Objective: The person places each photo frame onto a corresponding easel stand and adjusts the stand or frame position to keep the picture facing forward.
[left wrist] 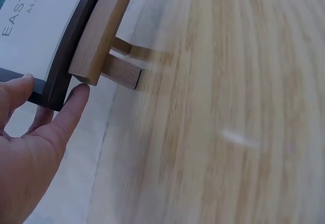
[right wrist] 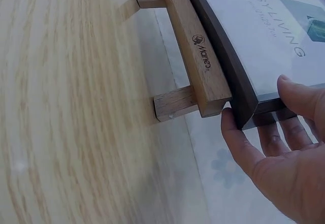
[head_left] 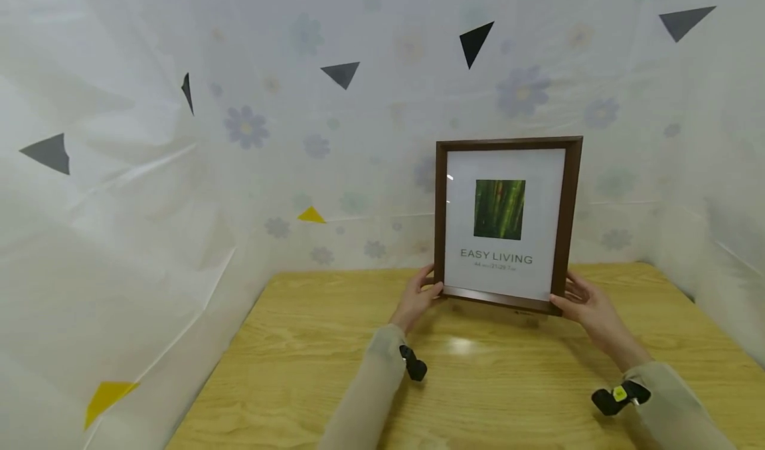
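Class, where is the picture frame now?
In the head view, the picture frame is right of centre above the table, held at its lower corners by the left hand and right hand.

Hands point(head_left: 415, 302) point(head_left: 597, 314) apart, both gripping, forearms point(head_left: 367, 397) point(head_left: 675, 407) extended

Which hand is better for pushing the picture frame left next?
Probably the right hand: it holds the lower right corner of the picture frame, so it could push leftward. The left hand holds the lower left corner, so it would have to pull.
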The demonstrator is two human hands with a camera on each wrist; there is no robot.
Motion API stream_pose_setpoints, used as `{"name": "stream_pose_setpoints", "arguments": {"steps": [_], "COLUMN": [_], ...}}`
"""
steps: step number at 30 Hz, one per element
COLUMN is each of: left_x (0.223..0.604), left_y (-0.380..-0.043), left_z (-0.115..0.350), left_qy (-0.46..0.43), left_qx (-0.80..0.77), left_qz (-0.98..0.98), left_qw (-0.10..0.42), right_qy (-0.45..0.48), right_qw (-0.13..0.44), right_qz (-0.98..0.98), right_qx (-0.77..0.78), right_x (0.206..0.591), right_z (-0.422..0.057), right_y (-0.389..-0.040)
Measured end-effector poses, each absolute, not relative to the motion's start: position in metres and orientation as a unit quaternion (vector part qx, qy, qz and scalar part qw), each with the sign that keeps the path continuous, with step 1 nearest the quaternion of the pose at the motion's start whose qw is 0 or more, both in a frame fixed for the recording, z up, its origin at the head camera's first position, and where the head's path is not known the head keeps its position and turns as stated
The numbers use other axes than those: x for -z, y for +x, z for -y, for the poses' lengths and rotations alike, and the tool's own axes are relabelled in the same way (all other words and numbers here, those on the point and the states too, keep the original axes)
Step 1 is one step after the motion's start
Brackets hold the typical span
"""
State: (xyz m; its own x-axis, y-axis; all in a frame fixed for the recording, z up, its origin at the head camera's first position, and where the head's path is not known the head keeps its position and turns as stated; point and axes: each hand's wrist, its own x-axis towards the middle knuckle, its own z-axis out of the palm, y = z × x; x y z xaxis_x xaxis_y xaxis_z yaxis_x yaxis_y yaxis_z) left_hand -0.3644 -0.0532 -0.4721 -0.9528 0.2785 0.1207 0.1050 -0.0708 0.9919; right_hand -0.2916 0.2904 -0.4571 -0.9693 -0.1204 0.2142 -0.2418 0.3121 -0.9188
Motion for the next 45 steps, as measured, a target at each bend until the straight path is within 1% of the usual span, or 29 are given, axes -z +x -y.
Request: {"name": "stream_pose_setpoints", "arguments": {"steps": [3, 10, 16, 23, 30, 37, 45], "left_x": [0.472, 0.471, 0.471, 0.471, 0.475, 0.474, 0.476], "left_y": [-0.366, -0.366, -0.365, -0.365, -0.367, -0.367, -0.368], "left_z": [0.051, 0.046, 0.045, 0.043, 0.041, 0.041, 0.046], "left_qy": [0.130, 0.117, 0.120, 0.116, 0.117, 0.134, 0.150], "left_qx": [-0.728, -0.711, -0.705, -0.700, -0.704, -0.703, -0.708], "left_qz": [-0.670, -0.691, -0.696, -0.702, -0.696, -0.694, -0.684], "left_qw": [0.064, 0.052, 0.066, 0.067, 0.076, 0.077, 0.088], "right_qy": [0.106, 0.095, 0.096, 0.086, 0.084, 0.058, 0.057], "right_qw": [0.047, 0.033, 0.018, 0.006, 0.005, 0.022, 0.033], "right_qz": [0.808, 0.812, 0.849, 0.842, 0.817, 0.848, 0.845], "right_qx": [-0.578, -0.575, -0.519, -0.533, -0.571, -0.527, -0.530], "right_x": [0.457, 0.456, 0.462, 0.467, 0.467, 0.466, 0.468], "right_z": [-0.291, -0.289, -0.289, -0.292, -0.291, -0.288, -0.286], "right_y": [-0.292, -0.293, -0.291, -0.294, -0.291, -0.289, -0.289]}}
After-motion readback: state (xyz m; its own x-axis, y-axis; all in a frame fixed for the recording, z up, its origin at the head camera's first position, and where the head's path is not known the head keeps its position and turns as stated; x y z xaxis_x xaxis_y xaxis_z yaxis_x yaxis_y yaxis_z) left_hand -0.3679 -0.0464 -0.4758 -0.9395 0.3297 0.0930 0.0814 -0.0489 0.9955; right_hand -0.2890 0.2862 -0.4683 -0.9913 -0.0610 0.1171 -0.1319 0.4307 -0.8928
